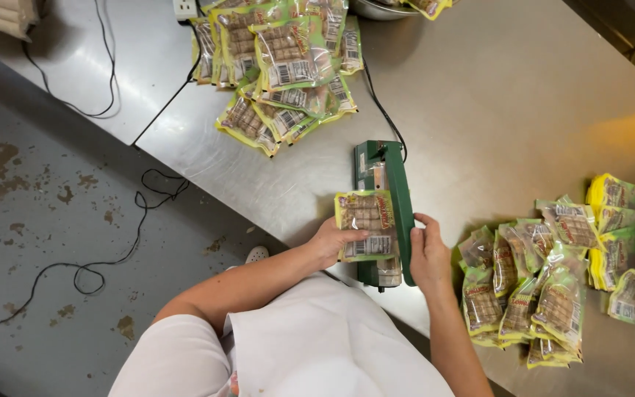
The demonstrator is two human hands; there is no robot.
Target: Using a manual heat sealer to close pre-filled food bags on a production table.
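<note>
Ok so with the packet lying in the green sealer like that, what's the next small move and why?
Probably press the sealer's green arm down with the right hand. That hand already rests on the arm, and the left hand holds the packet with one edge tucked under it, so the packet looks placed for sealing. Whether the arm is already fully down is hard to tell.

Snack packet (365, 224) in left hand (330, 241), right hand (428, 254) on green sealer (395, 206)

Steel table (479, 88), stained grey floor (45, 220)
</note>
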